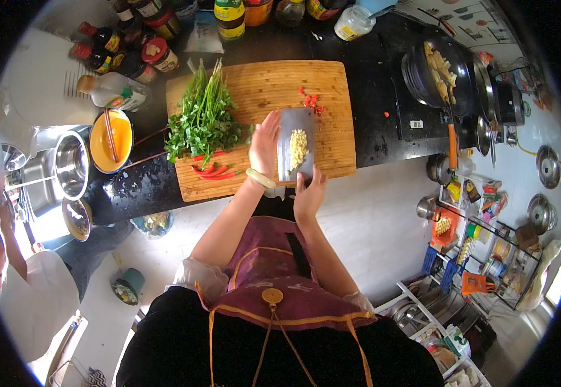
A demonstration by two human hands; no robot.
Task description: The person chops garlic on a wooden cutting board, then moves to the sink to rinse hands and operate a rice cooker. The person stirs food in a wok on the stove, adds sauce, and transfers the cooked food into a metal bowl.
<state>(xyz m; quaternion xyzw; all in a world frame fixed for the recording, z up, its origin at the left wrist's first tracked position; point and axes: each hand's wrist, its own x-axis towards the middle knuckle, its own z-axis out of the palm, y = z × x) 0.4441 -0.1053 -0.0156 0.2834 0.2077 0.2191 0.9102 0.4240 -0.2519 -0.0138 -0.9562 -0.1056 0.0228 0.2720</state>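
My right hand [309, 193] holds a cleaver near its lower end; the handle is hidden. Chopped pale pieces, perhaps garlic, [298, 147] lie on the flat steel blade [285, 123] over a wooden cutting board [261, 77]. At the blade's left edge is my left hand [264, 145], palm turned toward it, fingers extended, holding nothing that shows. A bunch of leafy green herbs [203, 126] covers the board's left part. Whole red chillies [215, 171] lie below the herbs. Chopped red chilli [311, 101] sits beyond the blade's upper right corner.
Sauce bottles and jars [160, 54] crowd the counter's back left. Left of the board stand a yellow enamel bowl [97, 145] and a steel bowl [60, 164]. A wok [464, 82] with food and a spatula [452, 140] sits right. Another person [38, 300] is at far left.
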